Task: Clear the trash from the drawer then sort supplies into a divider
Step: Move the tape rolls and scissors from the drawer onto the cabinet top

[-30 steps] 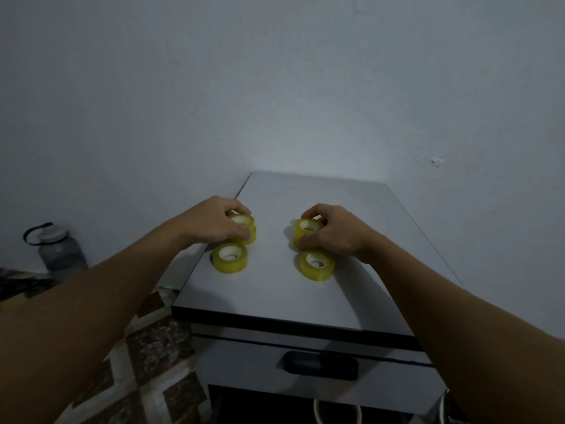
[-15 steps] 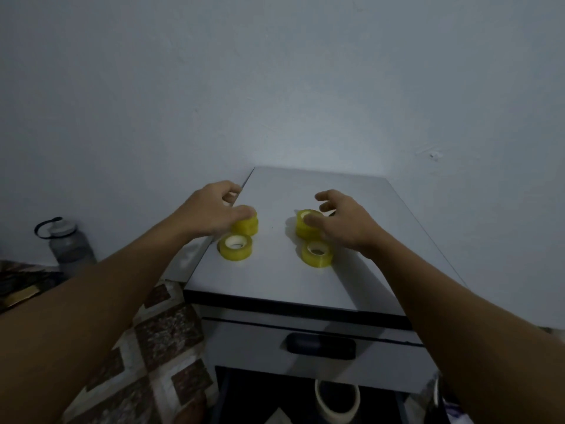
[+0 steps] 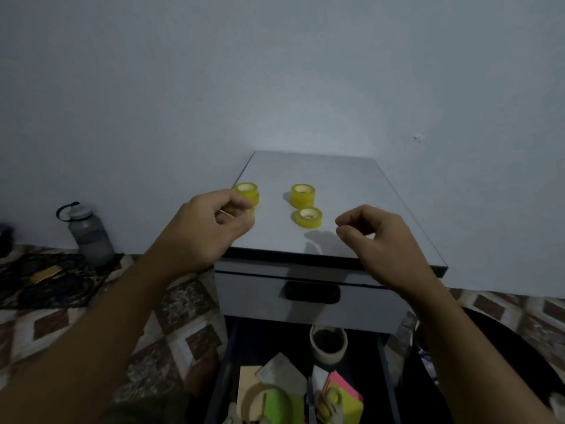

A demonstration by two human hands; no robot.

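Yellow tape rolls sit on the grey cabinet top point(image 3: 351, 185). On the left is a stacked pair point(image 3: 247, 192), with a lone roll point(image 3: 250, 211) in front, mostly hidden by my left hand point(image 3: 208, 231). On the right is a stacked pair point(image 3: 302, 195) with a single roll point(image 3: 308, 217) in front. My left hand hovers at the top's front left corner, fingers loosely curled, gripping nothing. My right hand point(image 3: 382, 237) hovers over the front right edge, also loosely curled and empty. Below, the open drawer point(image 3: 227, 362) holds a masking tape roll point(image 3: 328, 345), sticky notes point(image 3: 344, 393) and papers.
The upper drawer front with a black handle point(image 3: 312, 292) is closed. A grey water bottle point(image 3: 90, 235) stands on the floor at the left by the wall. A dark round bin point(image 3: 516, 347) sits right of the cabinet. Patterned floor covering lies around it.
Both hands have let go of the yellow rolls and drawn back toward me. The view has tipped down, bringing the open lower drawer into sight.
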